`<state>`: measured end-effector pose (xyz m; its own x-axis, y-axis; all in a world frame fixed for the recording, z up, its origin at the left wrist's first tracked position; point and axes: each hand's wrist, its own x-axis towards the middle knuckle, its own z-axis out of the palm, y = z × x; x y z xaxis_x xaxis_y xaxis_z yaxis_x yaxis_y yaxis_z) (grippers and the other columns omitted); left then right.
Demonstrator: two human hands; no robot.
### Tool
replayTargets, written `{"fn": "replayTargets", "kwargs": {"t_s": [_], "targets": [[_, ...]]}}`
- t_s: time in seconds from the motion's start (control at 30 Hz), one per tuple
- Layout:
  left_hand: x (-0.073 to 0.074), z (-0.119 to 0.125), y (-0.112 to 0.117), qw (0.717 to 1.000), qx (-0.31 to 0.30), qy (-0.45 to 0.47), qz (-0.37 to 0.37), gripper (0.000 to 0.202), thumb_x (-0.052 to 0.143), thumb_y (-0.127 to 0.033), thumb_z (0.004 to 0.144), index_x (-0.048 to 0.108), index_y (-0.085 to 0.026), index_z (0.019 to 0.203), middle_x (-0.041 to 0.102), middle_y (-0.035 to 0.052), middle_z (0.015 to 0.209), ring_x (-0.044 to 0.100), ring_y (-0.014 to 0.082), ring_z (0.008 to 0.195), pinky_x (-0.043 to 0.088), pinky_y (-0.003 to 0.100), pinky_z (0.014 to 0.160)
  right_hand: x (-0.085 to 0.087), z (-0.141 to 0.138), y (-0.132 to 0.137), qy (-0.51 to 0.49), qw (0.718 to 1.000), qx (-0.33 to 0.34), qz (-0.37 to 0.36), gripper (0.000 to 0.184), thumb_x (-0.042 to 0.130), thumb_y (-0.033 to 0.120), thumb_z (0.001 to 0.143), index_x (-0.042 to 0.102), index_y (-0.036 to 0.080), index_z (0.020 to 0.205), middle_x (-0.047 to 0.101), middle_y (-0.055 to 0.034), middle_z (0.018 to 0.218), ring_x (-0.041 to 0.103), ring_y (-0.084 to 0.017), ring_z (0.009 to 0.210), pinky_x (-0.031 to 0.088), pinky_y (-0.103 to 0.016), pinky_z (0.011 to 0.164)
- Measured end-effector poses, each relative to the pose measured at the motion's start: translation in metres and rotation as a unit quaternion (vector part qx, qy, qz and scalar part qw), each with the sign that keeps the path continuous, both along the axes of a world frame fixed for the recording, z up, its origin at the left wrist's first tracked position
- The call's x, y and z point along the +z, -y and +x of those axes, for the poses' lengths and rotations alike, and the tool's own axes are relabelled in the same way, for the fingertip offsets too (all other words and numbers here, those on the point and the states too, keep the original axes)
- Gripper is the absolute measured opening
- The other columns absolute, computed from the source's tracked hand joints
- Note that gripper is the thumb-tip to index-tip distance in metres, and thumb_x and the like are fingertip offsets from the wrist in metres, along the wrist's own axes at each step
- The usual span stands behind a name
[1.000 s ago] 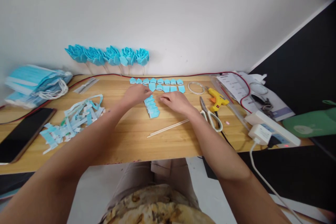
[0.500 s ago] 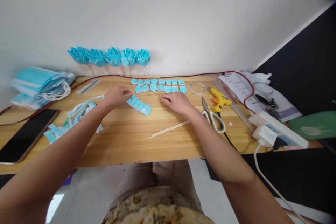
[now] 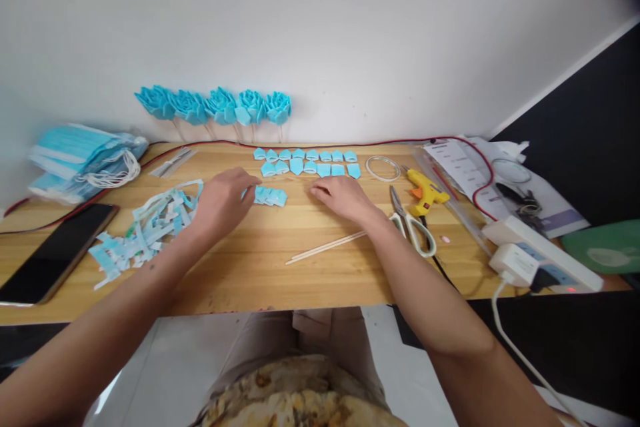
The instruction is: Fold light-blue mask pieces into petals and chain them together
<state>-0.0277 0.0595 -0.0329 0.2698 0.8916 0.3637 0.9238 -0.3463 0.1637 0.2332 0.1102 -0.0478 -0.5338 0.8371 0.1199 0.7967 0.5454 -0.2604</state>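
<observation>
My left hand (image 3: 227, 199) is bent over the left end of a short row of folded light-blue petals (image 3: 271, 196), its fingers closed on that end. The hand hides part of the row, and the petals overlap one another. To the right, my right hand (image 3: 343, 195) rests on the wood with curled fingers and nothing visible in them. Behind both hands lie two lines of separate blue petals (image 3: 297, 166). Two thin wooden sticks (image 3: 325, 248) lie in front, reaching to my right wrist.
Several blue flowers on sticks (image 3: 220, 105) lean against the wall. At left are face masks (image 3: 75, 153), cut scraps (image 3: 150, 230) and a phone (image 3: 55, 257). Scissors (image 3: 411, 230), a yellow glue gun (image 3: 425, 192), a wire ring (image 3: 383, 168) and a power strip (image 3: 545, 257) are at right.
The petal row has turned from slanting to nearly level, and my left hand now covers more of its left end. My right hand stays put; the view has shifted slightly.
</observation>
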Motion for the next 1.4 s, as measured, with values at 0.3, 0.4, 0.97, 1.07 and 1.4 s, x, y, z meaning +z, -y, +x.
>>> {"fn": "replayTargets", "kwargs": {"t_s": [0.3, 0.4, 0.97, 1.07, 1.4], "targets": [[-0.026, 0.007, 0.028, 0.999, 0.025, -0.025, -0.001, 0.038, 0.037, -0.023, 0.092, 0.069, -0.020, 0.112, 0.068, 0.0065, 0.080, 0.061, 0.0187, 0.073, 0.041, 0.028, 0.064, -0.001, -0.013, 0.010, -0.108, 0.988, 0.106, -0.042, 0.026, 0.049, 0.028, 0.092, 0.069, 0.027, 0.108, 0.072, -0.0012, 0.109, 0.065, -0.018, 0.097, 0.044, -0.028, 0.080], [-0.029, 0.008, 0.029, 0.999, 0.031, -0.024, -0.016, 0.038, 0.038, -0.023, 0.093, 0.069, -0.020, 0.114, 0.070, 0.0066, 0.081, 0.063, 0.0191, 0.073, 0.042, 0.027, 0.064, -0.004, -0.017, 0.013, -0.116, 0.982, 0.138, -0.049, 0.028, 0.048, 0.029, 0.093, 0.067, 0.028, 0.115, 0.070, -0.0010, 0.116, 0.063, -0.018, 0.106, 0.044, -0.029, 0.085], [-0.037, 0.009, 0.022, 0.994, 0.019, -0.038, -0.103, 0.034, 0.041, -0.022, 0.088, 0.070, -0.024, 0.105, 0.074, 0.0066, 0.092, 0.066, 0.0226, 0.086, 0.048, 0.031, 0.075, -0.008, -0.025, 0.009, -0.108, 0.983, 0.134, -0.060, 0.028, 0.045, 0.026, 0.094, 0.068, 0.026, 0.111, 0.070, -0.0021, 0.113, 0.063, -0.018, 0.103, 0.045, -0.030, 0.084], [-0.037, 0.009, 0.023, 0.994, 0.015, -0.028, -0.106, 0.033, 0.040, -0.022, 0.088, 0.070, -0.023, 0.102, 0.073, 0.0072, 0.088, 0.066, 0.0224, 0.085, 0.047, 0.031, 0.074, -0.002, -0.027, 0.000, -0.112, 0.987, 0.090, -0.068, 0.027, 0.047, 0.023, 0.092, 0.068, 0.027, 0.108, 0.071, -0.0004, 0.112, 0.065, -0.019, 0.102, 0.046, -0.030, 0.082], [-0.034, 0.008, 0.026, 0.995, -0.015, -0.005, -0.103, 0.032, 0.040, -0.021, 0.089, 0.071, -0.021, 0.098, 0.071, 0.0078, 0.085, 0.064, 0.0205, 0.082, 0.046, 0.029, 0.073, 0.005, -0.070, -0.027, -0.042, 0.991, 0.081, -0.103, 0.018, 0.053, 0.026, 0.088, 0.069, 0.027, 0.096, 0.072, 0.0011, 0.106, 0.065, -0.018, 0.094, 0.042, -0.027, 0.074]]}}
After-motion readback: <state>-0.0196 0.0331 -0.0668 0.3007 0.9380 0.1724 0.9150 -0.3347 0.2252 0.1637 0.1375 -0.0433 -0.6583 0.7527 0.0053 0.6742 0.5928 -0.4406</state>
